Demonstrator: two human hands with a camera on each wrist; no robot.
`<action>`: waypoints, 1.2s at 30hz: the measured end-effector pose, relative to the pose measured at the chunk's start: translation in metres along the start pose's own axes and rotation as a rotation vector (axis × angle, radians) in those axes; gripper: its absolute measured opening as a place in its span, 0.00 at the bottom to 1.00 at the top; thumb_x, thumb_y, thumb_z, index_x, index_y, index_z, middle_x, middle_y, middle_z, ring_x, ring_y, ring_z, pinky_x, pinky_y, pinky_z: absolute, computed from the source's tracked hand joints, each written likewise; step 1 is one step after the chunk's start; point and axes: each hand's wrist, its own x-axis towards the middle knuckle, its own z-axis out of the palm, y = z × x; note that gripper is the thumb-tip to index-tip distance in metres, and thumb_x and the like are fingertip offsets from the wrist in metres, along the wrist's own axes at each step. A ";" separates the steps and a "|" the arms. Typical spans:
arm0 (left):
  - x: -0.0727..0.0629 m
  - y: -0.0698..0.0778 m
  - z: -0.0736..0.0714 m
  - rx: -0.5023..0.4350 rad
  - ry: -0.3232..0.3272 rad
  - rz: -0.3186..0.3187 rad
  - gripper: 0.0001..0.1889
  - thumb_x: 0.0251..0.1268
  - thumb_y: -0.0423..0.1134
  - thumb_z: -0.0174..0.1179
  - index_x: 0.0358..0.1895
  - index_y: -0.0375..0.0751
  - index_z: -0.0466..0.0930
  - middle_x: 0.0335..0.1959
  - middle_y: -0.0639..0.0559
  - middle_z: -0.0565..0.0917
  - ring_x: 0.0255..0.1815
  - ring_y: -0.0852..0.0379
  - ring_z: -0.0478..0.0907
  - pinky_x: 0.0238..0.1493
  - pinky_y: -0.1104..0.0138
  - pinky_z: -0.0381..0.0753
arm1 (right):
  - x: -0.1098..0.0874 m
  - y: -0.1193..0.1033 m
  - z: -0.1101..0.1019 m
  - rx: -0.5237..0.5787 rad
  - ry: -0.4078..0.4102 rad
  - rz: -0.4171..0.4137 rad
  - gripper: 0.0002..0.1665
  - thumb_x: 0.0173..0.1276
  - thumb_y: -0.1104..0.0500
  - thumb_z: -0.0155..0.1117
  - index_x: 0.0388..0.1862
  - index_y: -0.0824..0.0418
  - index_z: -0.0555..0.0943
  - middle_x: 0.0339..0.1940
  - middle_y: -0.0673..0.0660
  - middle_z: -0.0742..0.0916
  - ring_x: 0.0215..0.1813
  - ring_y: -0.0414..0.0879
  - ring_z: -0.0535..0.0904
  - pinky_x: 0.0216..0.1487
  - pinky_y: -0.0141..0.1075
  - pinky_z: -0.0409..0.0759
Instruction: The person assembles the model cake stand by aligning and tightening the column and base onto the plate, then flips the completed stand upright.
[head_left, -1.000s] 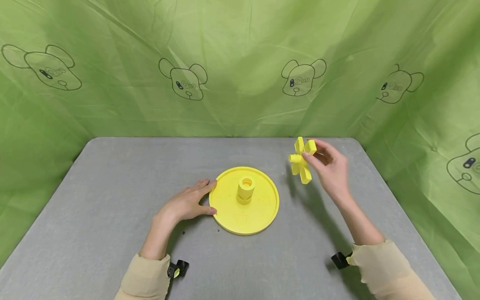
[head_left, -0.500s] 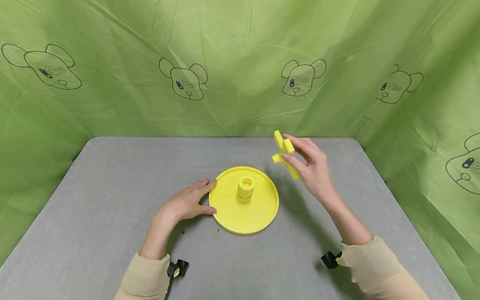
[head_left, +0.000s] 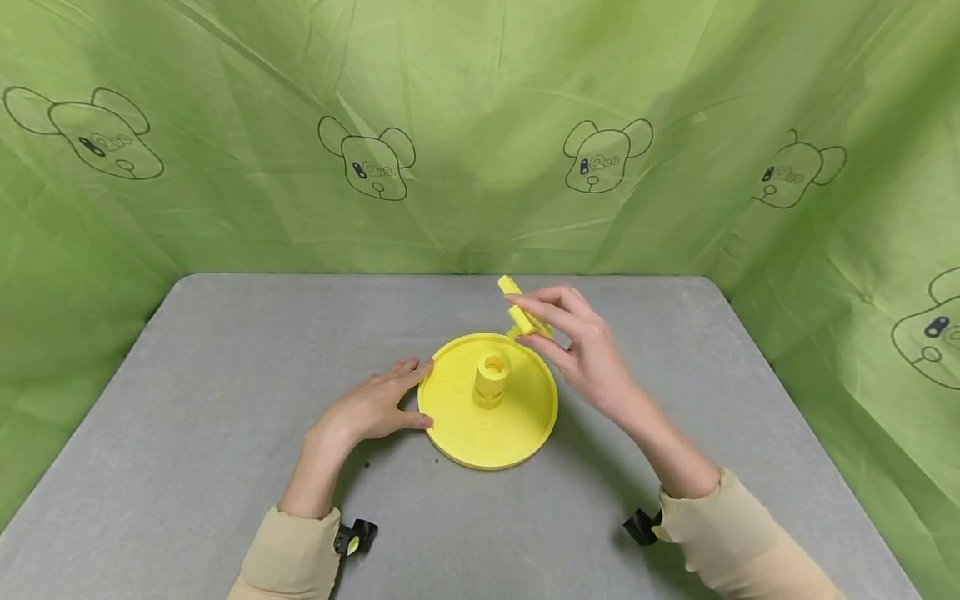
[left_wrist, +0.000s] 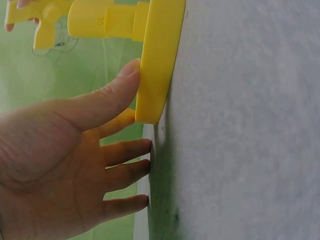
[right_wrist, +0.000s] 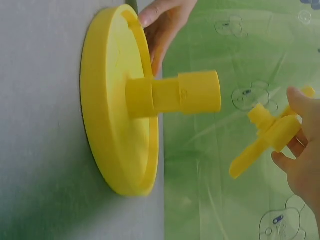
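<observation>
A round yellow plastic base (head_left: 457, 433) lies flat on the grey table, its rim raised. From its middle rises a hollow yellow post (head_left: 491, 385), upright, with a threaded-looking hole on top. My left hand (head_left: 371, 408) rests at the left rim; in the left wrist view its thumb touches the edge and the other fingers reach straight to the table. Above the base's far right side, my right hand (head_left: 588, 354) pinches a yellow star-shaped knob (right_wrist: 280, 134) between thumb and fingers. The knob's short stub points toward the post, apart from it and tilted.
The grey table (head_left: 247, 358) extends around the base on all sides. Green curtains (head_left: 465, 225) with printed bear heads hang behind it and at both sides. A few tiny dark specks lie left of the base.
My right hand has brought the knob leftward from the table's right side to above the base, tilting it stub-down. The left hand and base have stayed put.
</observation>
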 end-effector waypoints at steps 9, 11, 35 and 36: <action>0.000 -0.001 0.000 0.003 0.005 0.003 0.47 0.68 0.55 0.67 0.84 0.48 0.53 0.85 0.38 0.52 0.86 0.37 0.48 0.84 0.38 0.50 | -0.003 -0.010 0.014 -0.054 -0.209 -0.126 0.28 0.66 0.62 0.72 0.66 0.53 0.83 0.53 0.52 0.82 0.63 0.48 0.74 0.60 0.43 0.78; -0.001 -0.001 0.000 0.004 0.006 0.003 0.47 0.68 0.55 0.67 0.84 0.48 0.53 0.85 0.38 0.53 0.86 0.37 0.48 0.85 0.38 0.50 | -0.003 -0.010 0.017 -0.068 -0.239 -0.151 0.28 0.67 0.61 0.72 0.67 0.53 0.83 0.53 0.52 0.82 0.63 0.48 0.74 0.60 0.43 0.79; -0.001 0.001 0.000 0.012 -0.001 -0.016 0.47 0.68 0.56 0.67 0.84 0.49 0.53 0.85 0.39 0.53 0.86 0.38 0.48 0.85 0.39 0.51 | -0.008 -0.014 0.034 -0.336 -0.345 -0.326 0.28 0.65 0.56 0.75 0.64 0.40 0.84 0.52 0.52 0.80 0.61 0.49 0.74 0.63 0.42 0.80; -0.001 0.001 0.000 0.013 0.001 -0.014 0.46 0.68 0.56 0.67 0.84 0.48 0.53 0.85 0.39 0.53 0.86 0.38 0.48 0.84 0.39 0.51 | -0.008 -0.014 0.035 -0.345 -0.344 -0.334 0.28 0.65 0.56 0.75 0.64 0.40 0.84 0.52 0.52 0.80 0.60 0.49 0.74 0.63 0.42 0.79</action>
